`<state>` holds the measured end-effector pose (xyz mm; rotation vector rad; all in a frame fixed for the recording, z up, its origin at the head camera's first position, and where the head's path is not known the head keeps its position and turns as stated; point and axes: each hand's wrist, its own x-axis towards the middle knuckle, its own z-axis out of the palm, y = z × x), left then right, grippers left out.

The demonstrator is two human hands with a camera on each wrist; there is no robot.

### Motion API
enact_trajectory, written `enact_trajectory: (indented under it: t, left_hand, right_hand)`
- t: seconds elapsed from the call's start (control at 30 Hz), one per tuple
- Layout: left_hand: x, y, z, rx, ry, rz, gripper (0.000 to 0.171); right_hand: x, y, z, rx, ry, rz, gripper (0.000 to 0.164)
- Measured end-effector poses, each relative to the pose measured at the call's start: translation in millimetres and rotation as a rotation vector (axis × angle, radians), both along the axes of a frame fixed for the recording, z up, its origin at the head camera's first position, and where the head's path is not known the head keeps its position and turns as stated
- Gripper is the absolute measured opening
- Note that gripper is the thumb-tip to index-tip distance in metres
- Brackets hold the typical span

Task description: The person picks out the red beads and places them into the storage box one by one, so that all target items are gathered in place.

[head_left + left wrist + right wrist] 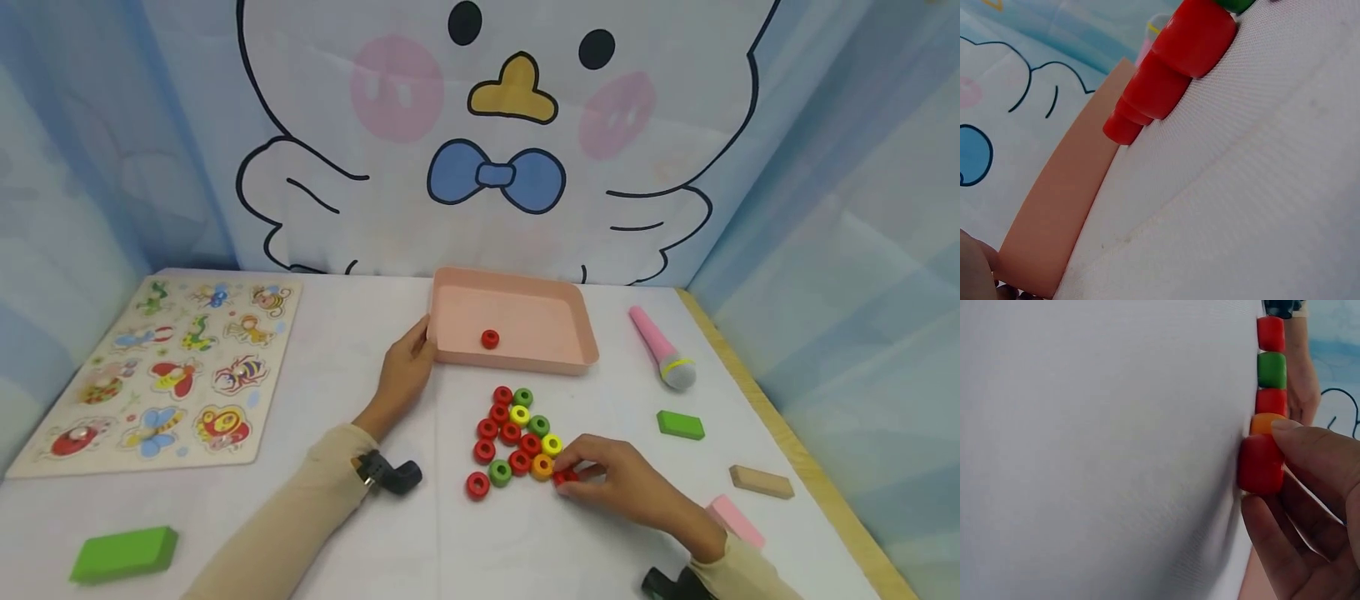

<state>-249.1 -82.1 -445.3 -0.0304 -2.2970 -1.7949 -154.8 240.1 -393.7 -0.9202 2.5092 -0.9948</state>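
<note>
My left hand grips the near left corner of a shallow pink tray. One red ring bead lies inside the tray. Between the thumb and fingers of my right hand is a red bead, at the right end of a group of beads. Beside it sits an orange bead, which my thumb overlaps in the right wrist view. The group on the cloth has several red beads, three green ones and two yellow ones. In the left wrist view the tray wall stands behind red beads.
A wooden insect puzzle board lies at the left, with a green block nearer. Along the right side are a pink toy microphone, a smaller green block, a wooden block and a pink block. A printed curtain hangs behind.
</note>
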Motion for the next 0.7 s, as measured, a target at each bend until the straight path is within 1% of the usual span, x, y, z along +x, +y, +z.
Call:
enact_trajectory:
  t: [0.1,0.17,0.2,0.23,0.3,0.37,0.43,0.5,0.57,0.6,0.7]
  left_hand:
    - [-0.3,0.3,-0.8,-0.015,0.003,0.002,0.049]
    - [0.3,0.2,-0.6,-0.029,0.001,0.008,0.050]
    - [0.6,0.2,-0.3,-0.032,0.001,0.012,0.049]
    - [1.3,-2.8,-0.1,-0.040,-0.001,0.022,0.049]
    - [2.8,-8.1,0.1,-0.050,-0.011,0.040,0.049]
    - [3.5,-11.8,-1.1,-0.050,-0.021,0.056,0.049]
    - [3.8,-12.9,-2.9,-0.049,-0.030,0.067,0.048]
    - [4.0,-11.4,-4.9,-0.050,-0.036,0.068,0.048]
    - [3.4,-7.7,-5.8,-0.045,-0.032,0.061,0.048]
    - [2.6,-5.6,-5.9,-0.039,-0.028,0.055,0.048]
    - [-0.8,-1.2,-3.7,-0.030,-0.004,0.041,0.048]
  right_hand:
    - [-8.7,3.8,11.3,0.007,0.026,0.009,0.018]
    - [-23.0,4.6,23.0,0.016,0.066,0.004,0.020]
    - [-32.9,3.9,29.7,0.024,0.081,-0.011,0.020]
    - [-46.0,0.0,35.1,0.031,0.096,-0.023,0.020]
    - [-77.5,-9.5,43.7,0.060,0.120,-0.052,0.020]
    - [-112.4,-21.2,48.2,0.107,0.103,-0.111,0.023]
    - [-147.5,-31.4,46.8,0.160,0.072,-0.171,0.025]
    - [-178.5,-38.8,41.7,0.218,0.044,-0.215,0.027]
    - [-203.5,-43.2,35.1,0.272,0.027,-0.247,0.026]
    - [-213.6,-44.1,32.2,0.295,0.023,-0.248,0.025]
    - [-235.0,-46.5,26.7,0.343,0.013,-0.253,0.024]
